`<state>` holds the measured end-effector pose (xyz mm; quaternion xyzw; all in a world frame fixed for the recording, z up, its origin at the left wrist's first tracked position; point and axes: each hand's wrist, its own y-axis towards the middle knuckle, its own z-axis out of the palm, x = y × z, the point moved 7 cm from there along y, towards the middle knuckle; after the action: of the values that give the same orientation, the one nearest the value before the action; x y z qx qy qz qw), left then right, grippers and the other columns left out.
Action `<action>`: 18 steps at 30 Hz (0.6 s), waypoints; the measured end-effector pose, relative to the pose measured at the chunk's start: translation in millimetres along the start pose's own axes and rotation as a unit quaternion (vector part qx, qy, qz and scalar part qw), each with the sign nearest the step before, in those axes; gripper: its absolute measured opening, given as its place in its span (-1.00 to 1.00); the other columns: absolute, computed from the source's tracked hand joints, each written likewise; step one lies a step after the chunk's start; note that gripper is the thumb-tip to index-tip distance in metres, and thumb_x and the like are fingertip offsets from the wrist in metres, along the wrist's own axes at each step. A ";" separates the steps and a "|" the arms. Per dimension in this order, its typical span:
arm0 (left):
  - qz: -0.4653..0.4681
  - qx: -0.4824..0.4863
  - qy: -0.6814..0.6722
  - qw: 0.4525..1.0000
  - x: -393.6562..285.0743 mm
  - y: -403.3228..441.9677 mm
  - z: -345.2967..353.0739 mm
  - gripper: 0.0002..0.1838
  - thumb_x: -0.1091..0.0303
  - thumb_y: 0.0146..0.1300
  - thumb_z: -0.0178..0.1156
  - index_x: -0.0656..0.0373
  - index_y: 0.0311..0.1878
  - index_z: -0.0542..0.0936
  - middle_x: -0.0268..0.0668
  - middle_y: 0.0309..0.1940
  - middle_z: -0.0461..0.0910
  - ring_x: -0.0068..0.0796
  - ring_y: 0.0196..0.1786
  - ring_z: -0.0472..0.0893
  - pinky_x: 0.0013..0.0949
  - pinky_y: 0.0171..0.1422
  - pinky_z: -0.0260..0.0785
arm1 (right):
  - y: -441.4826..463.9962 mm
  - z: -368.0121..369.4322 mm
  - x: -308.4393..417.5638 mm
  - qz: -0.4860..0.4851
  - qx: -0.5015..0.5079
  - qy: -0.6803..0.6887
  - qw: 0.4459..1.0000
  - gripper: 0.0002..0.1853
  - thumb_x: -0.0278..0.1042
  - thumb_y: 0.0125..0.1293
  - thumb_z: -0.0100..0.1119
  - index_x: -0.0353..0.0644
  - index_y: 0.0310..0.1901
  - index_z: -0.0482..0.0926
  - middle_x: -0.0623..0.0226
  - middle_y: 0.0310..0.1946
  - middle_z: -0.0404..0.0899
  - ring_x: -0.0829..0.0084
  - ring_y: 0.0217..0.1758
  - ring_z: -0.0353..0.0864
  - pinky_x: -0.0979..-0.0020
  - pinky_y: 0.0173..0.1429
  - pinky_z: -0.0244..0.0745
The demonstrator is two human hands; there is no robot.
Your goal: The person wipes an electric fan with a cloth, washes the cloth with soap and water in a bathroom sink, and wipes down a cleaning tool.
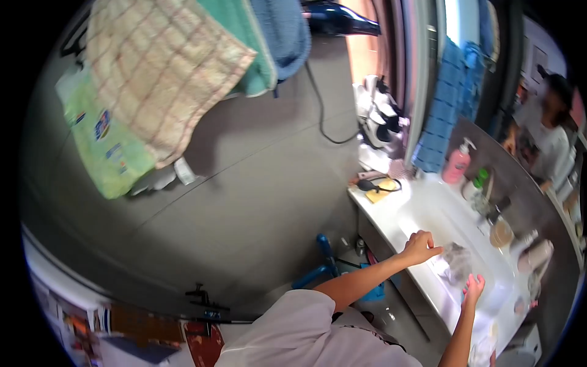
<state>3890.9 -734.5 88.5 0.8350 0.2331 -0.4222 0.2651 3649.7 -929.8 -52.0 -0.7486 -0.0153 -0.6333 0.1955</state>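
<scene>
A crumpled, wet-looking grey-white cloth (456, 264) hangs between my hands over the white washbasin (437, 211); blur hides its exact kind. My left hand (422, 247) reaches in from the left, its thumb and fingers pinched at the near side of the cloth. On the other side, my right hand (473, 287) has its fingers curled at the cloth's lower edge. The fingertips of both hands are partly smeared.
Along the basin's back stand a pink pump bottle (457, 161), a green-capped bottle (477, 183) and a faucet (498, 210). A black bulb with a tube (369, 185) lies on the counter corner. Towels (168, 67) hang on the tiled wall. A mirror (520, 137) reflects a person.
</scene>
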 end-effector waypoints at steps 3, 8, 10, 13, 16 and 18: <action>-0.072 0.018 -0.032 0.997 15.5 3.7 -16.6 -0.76 0.27 0.07 0.17 0.27 -0.48 0.44 -0.16 -0.54 0.47 -0.22 -0.42 0.48 -0.30 -0.25 0.34 | 6.1 34.2 18.3 0.004 0.038 -0.014 0.999 -0.49 -0.18 0.09 0.16 -0.06 0.07 0.24 0.48 -0.38 0.44 0.63 -0.36 0.35 0.52 -0.33 0.21; 0.028 -0.102 -0.044 0.993 -18.4 3.1 -39.8 -0.86 0.36 0.12 0.11 0.23 -0.39 0.44 -0.18 -0.45 0.47 -0.30 -0.31 0.47 -0.32 -0.22 0.33 | 22.3 52.8 23.9 0.003 0.091 0.037 0.995 -0.64 -0.38 0.05 0.12 -0.16 -0.06 0.39 0.47 -0.52 0.42 0.68 -0.52 0.32 0.62 -0.44 0.16; 0.044 -0.094 -0.057 0.993 -47.8 4.9 -49.3 -0.84 0.37 0.10 0.15 0.20 -0.28 0.44 -0.23 -0.33 0.47 -0.39 -0.21 0.46 -0.33 -0.15 0.32 | 60.7 60.6 18.4 -0.030 0.123 0.015 0.992 -0.63 -0.41 0.03 0.11 -0.18 -0.06 0.40 0.45 -0.51 0.42 0.67 -0.51 0.33 0.61 -0.44 0.19; 0.115 -0.105 -0.079 0.985 -39.0 14.3 -9.9 -0.71 0.44 0.03 0.25 0.15 -0.16 0.42 -0.36 -0.23 0.45 -0.55 -0.14 0.44 -0.45 -0.18 0.36 | 67.2 10.1 -16.8 -0.074 0.089 0.009 0.993 -0.55 -0.42 0.00 0.14 -0.21 0.01 0.40 0.36 -0.27 0.48 0.63 -0.40 0.38 0.58 -0.37 0.29; 0.031 -0.060 -0.177 0.982 -90.2 13.1 -2.7 -0.75 0.55 0.11 0.10 0.15 -0.11 0.43 -0.38 -0.26 0.39 -0.61 -0.17 0.41 -0.54 -0.15 0.34 | 19.3 -31.5 26.0 -0.042 0.111 0.009 0.993 -0.59 -0.35 0.06 0.08 -0.17 0.01 0.39 0.36 -0.27 0.50 0.57 -0.29 0.47 0.56 -0.32 0.30; 0.042 -0.071 -0.180 0.980 -126.2 22.3 -15.9 -0.74 0.53 0.11 0.14 0.16 -0.11 0.42 -0.38 -0.22 0.43 -0.60 -0.16 0.43 -0.54 -0.13 0.33 | 26.2 -56.1 26.9 -0.051 0.059 0.013 0.997 -0.68 -0.35 0.06 0.08 -0.15 -0.10 0.46 0.39 -0.28 0.51 0.55 -0.29 0.50 0.54 -0.31 0.30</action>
<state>3846.3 -761.9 206.5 0.7331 0.1759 -0.5365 0.3791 3609.2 -977.6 -26.6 -0.7261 -0.0881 -0.6498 0.2067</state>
